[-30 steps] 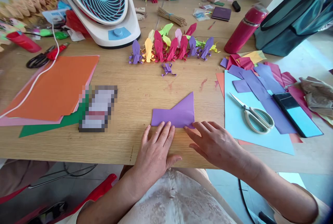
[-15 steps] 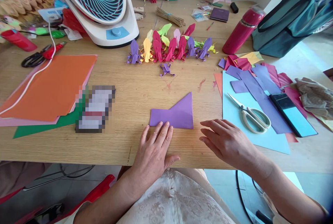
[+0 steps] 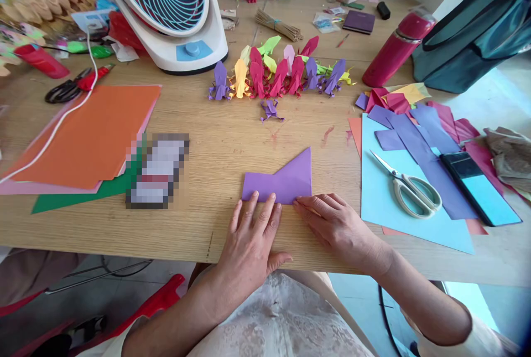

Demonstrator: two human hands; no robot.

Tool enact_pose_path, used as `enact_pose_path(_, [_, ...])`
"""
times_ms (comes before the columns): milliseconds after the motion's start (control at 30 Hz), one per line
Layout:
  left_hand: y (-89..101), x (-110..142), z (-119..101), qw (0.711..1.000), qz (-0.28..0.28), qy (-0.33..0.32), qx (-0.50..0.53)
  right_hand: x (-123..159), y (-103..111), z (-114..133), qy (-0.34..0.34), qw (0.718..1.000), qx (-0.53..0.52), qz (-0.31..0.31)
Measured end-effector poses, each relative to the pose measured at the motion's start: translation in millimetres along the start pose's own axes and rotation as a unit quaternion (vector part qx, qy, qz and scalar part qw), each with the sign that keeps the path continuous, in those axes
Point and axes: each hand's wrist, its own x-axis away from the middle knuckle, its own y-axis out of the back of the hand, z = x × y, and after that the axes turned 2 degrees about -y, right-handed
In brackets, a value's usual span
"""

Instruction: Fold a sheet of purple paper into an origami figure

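Note:
A folded purple paper [image 3: 282, 182] lies flat on the wooden table [image 3: 215, 141] in front of me, with a triangular flap at its right end. My left hand [image 3: 251, 235] rests flat on the table, fingers stretched out, fingertips touching the paper's lower left edge. My right hand [image 3: 336, 227] lies flat with its fingers extended leftward, fingertips on the paper's lower right edge. Neither hand holds anything.
A row of folded paper figures [image 3: 277, 72] stands beyond the paper, a white fan [image 3: 166, 8] behind. Orange sheets [image 3: 87, 135] lie left with black scissors [image 3: 66, 88]. Right: light blue sheet [image 3: 415, 224], white scissors [image 3: 410, 188], purple strips [image 3: 415, 135], red bottle [image 3: 394, 47], teal bag [image 3: 468, 30].
My right hand, which had drawn off to the right of the paper half a second ago, has come back to its lower right edge. The left hand has stayed in place.

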Motion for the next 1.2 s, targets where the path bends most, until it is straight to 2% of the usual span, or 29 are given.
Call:
enact_pose_path(167, [9.5, 3, 5, 0.999, -0.031, 0.025, 0.029, 2, -2, 1, -0.005, 1.000, 0.011, 0.002])
enact_pose_path(300, [18.7, 7, 32, 0.990, -0.073, 0.122, 0.008, 3, -3, 2, -0.009, 1.000, 0.021, -0.012])
enact_pose_path(433, [17.5, 8, 54, 0.989, -0.075, 0.124, 0.036, 4, -5, 3, -0.016, 1.000, 0.016, -0.021])
enact_pose_path(733, [13.5, -13, 67, 0.971, -0.070, 0.165, 0.156, 4, -10, 4, -0.042, 0.996, -0.042, -0.073])
enact_pose_path(867, [15.2, -15, 72, 0.958, -0.076, 0.161, 0.225, 5, -11, 3, -0.046, 0.994, -0.058, -0.084])
enact_pose_path(1000, [15.7, -14, 69, 0.966, -0.126, 0.145, 0.171, 5, -13, 2, -0.041, 0.995, -0.054, -0.074])
enact_pose_path(1133, [17.6, -15, 55, 0.988, -0.110, 0.022, 0.110, 5, -14, 1, -0.036, 0.996, -0.049, -0.058])
enact_pose_path(1200, [17.7, -21, 47, 0.989, -0.094, 0.001, 0.112, 5, -14, 0, -0.037, 0.997, -0.048, -0.056])
